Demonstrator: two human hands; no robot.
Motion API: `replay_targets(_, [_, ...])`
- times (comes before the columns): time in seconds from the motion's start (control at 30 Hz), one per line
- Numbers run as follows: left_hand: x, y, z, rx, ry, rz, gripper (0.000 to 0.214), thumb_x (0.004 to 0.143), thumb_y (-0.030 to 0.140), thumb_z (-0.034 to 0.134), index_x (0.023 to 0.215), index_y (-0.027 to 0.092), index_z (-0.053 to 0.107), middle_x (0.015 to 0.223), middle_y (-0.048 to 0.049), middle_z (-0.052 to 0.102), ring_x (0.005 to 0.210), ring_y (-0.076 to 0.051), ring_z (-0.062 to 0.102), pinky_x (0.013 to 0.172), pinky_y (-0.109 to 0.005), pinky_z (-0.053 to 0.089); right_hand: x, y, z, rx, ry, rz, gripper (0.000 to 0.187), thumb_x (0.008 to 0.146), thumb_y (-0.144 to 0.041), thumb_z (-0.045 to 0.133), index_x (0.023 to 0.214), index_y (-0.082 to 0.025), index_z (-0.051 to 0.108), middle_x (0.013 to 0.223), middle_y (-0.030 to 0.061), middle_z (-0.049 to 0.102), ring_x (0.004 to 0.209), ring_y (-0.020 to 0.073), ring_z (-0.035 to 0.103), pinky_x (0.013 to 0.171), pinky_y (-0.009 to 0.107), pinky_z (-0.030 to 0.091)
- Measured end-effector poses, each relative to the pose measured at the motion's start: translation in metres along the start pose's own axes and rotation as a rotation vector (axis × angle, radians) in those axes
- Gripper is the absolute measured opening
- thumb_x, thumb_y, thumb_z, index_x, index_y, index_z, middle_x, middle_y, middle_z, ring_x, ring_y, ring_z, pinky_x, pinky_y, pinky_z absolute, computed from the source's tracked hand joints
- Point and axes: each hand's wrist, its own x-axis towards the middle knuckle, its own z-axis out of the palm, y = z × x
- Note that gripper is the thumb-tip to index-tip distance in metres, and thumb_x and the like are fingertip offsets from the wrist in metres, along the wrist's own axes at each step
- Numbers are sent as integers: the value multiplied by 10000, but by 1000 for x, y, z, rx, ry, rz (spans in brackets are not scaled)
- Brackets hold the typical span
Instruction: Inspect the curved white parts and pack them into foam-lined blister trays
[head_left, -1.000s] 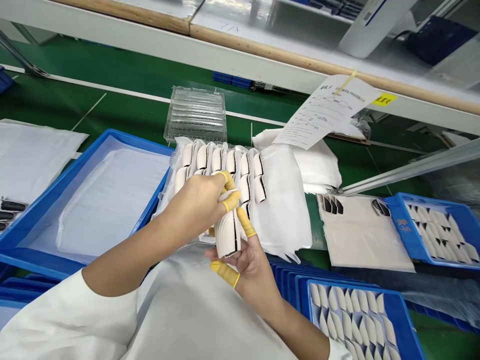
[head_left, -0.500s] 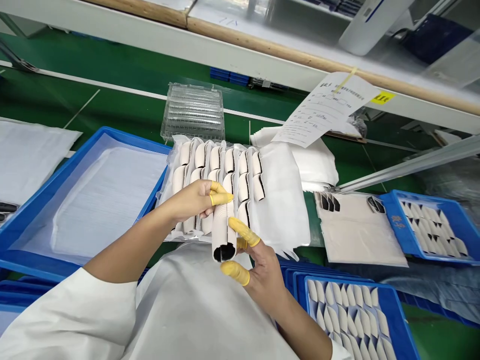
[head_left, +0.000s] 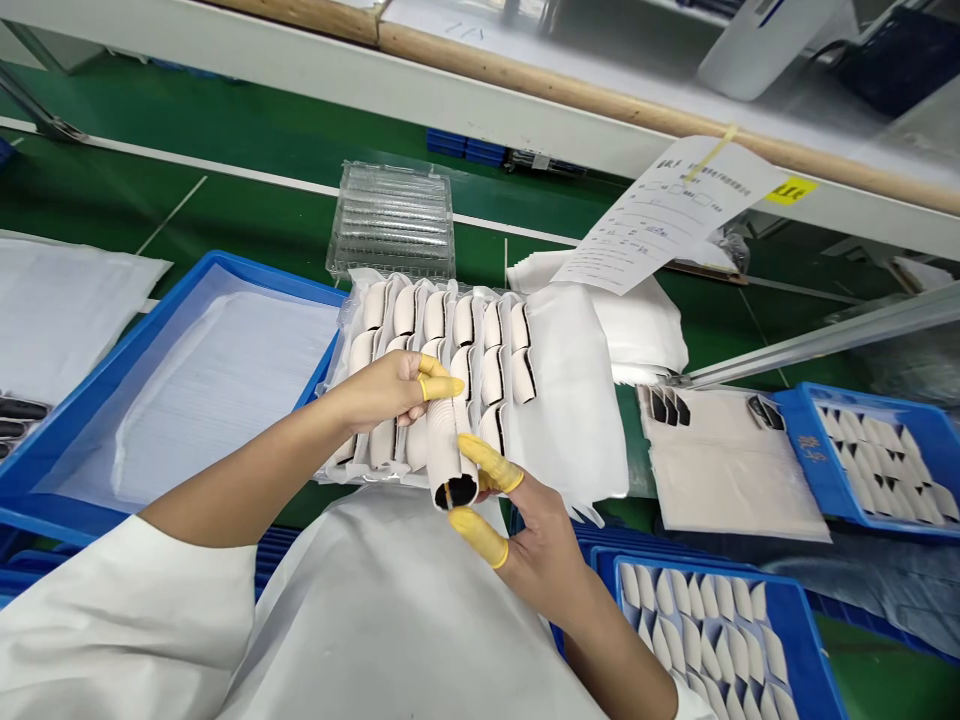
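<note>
A cream-coloured curled piece with a black inside is held in front of my body, its tube-like open end facing me. My left hand, with yellow finger cots, pinches its far end between thumb and finger. My right hand, also in yellow finger cots, grips the near end from the right, fingers along its side and thumb by the open end. Behind and below the hands, a clear tray carries rows of similar curved pieces parted by white sheets. A white sheet covers the tray's right part.
To the left is a blue tray lined with white sheets. Blue trays of curved pieces stand at the lower right and right. Clear empty trays lie behind; a paper form hangs from the shelf edge.
The near end of the curled piece has risen slightly and turned a little. Both hands keep hold of it. The whole view has shifted slightly as the head moved.
</note>
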Motion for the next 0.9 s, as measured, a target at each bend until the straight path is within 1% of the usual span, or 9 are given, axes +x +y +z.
replay_targets(0.1, [0, 4, 0, 28, -5, 2, 276, 689, 298, 827, 640, 169, 587, 375, 92, 386, 332, -34, 344, 329, -145, 216, 0, 1, 3, -54, 81, -47, 507, 900, -382, 675, 1388, -342, 544, 825, -9, 629, 707, 142, 574, 696, 293, 543])
replay_targets(0.17, [0, 6, 1, 29, 13, 20, 273, 689, 286, 826, 637, 168, 586, 374, 93, 388, 333, -35, 348, 328, -144, 218, -3, 1, 6, -157, 238, -109, 496, 856, -312, 733, 1328, -365, 589, 805, -7, 606, 696, 152, 578, 656, 296, 539])
replay_targets(0.23, [1, 7, 2, 16, 48, 33, 246, 718, 273, 802, 647, 168, 591, 370, 97, 374, 333, -39, 353, 328, -144, 223, -7, 0, 6, -270, 381, -218, 472, 831, -194, 741, 1241, -399, 630, 823, -3, 633, 727, 171, 621, 740, 354, 561])
replay_targets(0.27, [1, 7, 2, 10, 60, 37, 233, 733, 266, 788, 651, 169, 593, 370, 97, 371, 332, -40, 353, 327, -145, 224, -9, -1, 5, -312, 396, -291, 445, 837, -149, 714, 1194, -405, 645, 844, -3, 667, 758, 182, 654, 827, 409, 562])
replay_targets(0.33, [2, 6, 3, 8, 62, 44, 216, 745, 251, 775, 655, 171, 595, 376, 95, 380, 332, -40, 351, 329, -148, 227, -13, -4, 0, -365, 283, -455, 360, 871, -103, 625, 1106, -374, 663, 894, -5, 737, 856, 207, 715, 998, 514, 506])
replay_targets(0.4, [2, 5, 4, 15, 37, 50, 211, 743, 242, 775, 654, 170, 597, 387, 90, 401, 335, -37, 354, 336, -147, 239, -15, -8, -5, -412, 111, -583, 273, 899, -91, 547, 1014, -305, 670, 937, 10, 774, 999, 228, 728, 1085, 542, 458])
replay_targets(0.53, [4, 2, 4, 12, 14, 50, 213, 736, 251, 783, 662, 170, 600, 395, 87, 418, 343, -36, 365, 350, -144, 267, -12, -13, -11, -443, -35, -613, 254, 892, -59, 523, 934, -266, 664, 992, 42, 786, 1140, 244, 685, 1060, 505, 513])
replay_targets(0.73, [7, -1, 2, 5, 34, 62, 229, 746, 261, 778, 653, 167, 591, 400, 87, 413, 346, -40, 381, 345, -144, 258, -8, -9, -8, -251, -1, -421, 389, 852, -27, 567, 1160, -257, 627, 1007, 89, 783, 1031, 229, 728, 978, 438, 568])
replay_targets(0.9, [7, -2, 0, 5, 5, 49, 220, 740, 236, 785, 658, 162, 594, 393, 92, 414, 338, -32, 364, 344, -135, 269, -9, -4, -6, -281, 79, -451, 321, 893, -72, 553, 1141, -261, 627, 972, 70, 783, 1018, 218, 733, 1038, 454, 532])
